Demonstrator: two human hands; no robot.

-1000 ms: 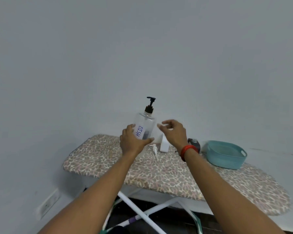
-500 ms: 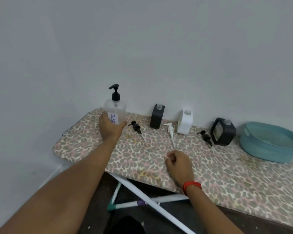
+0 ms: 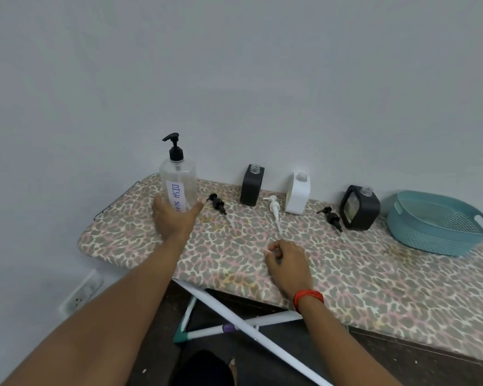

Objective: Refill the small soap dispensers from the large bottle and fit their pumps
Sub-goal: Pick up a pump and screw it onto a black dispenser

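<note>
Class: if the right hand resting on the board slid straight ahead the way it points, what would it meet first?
Most likely the white pump lying just ahead of the right hand, tube end first. The white dispenser stands beyond it. Depth is hard to judge.

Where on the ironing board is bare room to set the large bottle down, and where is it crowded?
Bare: the near strip of the ironing board from the right hand towards the teal basket; also the left corner beside the left hand. Crowded: the back row, three dispensers with loose pumps between.
</note>
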